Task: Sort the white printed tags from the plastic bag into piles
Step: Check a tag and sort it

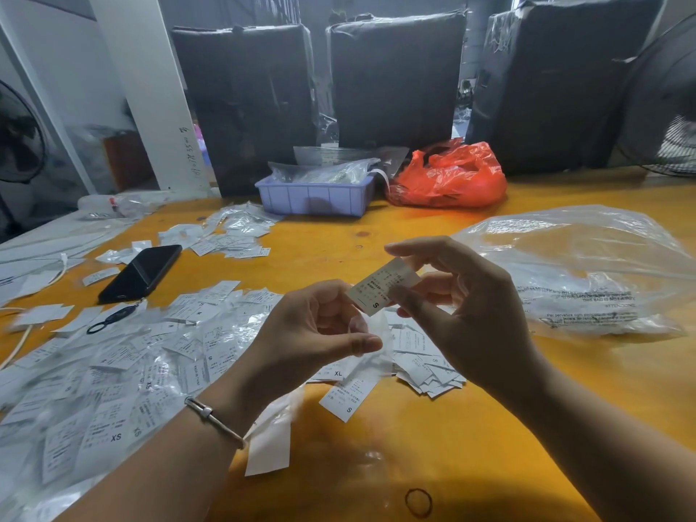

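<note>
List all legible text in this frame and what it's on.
"S": white printed tag held up between both hands; its fine print is too small.
"S": loose white tag lying on the yellow table.
"XL": tag in the near pile.
"XS": tag at lower left.
Clear plastic bag: printed warning appears mirrored, unreadable.
White post: handwriting illegible.

The white tag (pixel 380 288) pinched by the right hand (pixel 463 314) and touched by the left hand (pixel 312 333) bore a bold "S" beneath small print too fine to read. A loose tag (pixel 348 395) lying on the table also read "S". Tags in the scattered heap (pixel 124 371) showed "XS", "XL", "S" and "M". The clear plastic bag (pixel 580 273) carried a mirrored warning, of which "THIS BAG IS NOT A TOY" was legible. Handwritten figures on the white post (pixel 150 107) could not be made out.
</note>
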The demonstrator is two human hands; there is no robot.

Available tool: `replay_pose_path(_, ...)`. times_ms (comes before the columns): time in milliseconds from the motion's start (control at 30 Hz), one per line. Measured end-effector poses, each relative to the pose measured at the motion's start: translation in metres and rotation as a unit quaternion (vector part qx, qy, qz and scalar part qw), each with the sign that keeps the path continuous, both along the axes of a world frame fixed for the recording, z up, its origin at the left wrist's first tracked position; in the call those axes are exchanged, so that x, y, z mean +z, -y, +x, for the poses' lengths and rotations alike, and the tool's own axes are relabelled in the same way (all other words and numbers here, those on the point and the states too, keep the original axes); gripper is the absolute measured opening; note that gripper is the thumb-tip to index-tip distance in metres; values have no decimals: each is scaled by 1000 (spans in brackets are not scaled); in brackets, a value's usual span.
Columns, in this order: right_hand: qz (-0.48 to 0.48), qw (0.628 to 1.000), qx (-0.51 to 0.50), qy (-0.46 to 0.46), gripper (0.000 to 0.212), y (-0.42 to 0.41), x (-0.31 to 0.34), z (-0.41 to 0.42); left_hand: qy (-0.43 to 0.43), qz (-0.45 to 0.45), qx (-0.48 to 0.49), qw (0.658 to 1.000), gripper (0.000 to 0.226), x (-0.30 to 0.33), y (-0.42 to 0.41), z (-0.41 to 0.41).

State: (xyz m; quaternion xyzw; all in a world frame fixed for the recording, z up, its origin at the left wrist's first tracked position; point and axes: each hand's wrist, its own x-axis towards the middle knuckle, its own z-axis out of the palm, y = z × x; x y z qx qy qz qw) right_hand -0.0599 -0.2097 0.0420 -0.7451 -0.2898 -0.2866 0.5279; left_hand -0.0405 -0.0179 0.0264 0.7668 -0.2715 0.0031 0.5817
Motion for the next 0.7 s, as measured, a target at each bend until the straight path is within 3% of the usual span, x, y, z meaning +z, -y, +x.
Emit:
replay_pose_path(467,-60,998,-3,-21,33,8,1,7,-25,-17,-15,999,30,1,-3,0)
replay_pose_path(700,9,995,50,-81,30,12,3,9,-29,7,-16,999,34,0,-3,1)
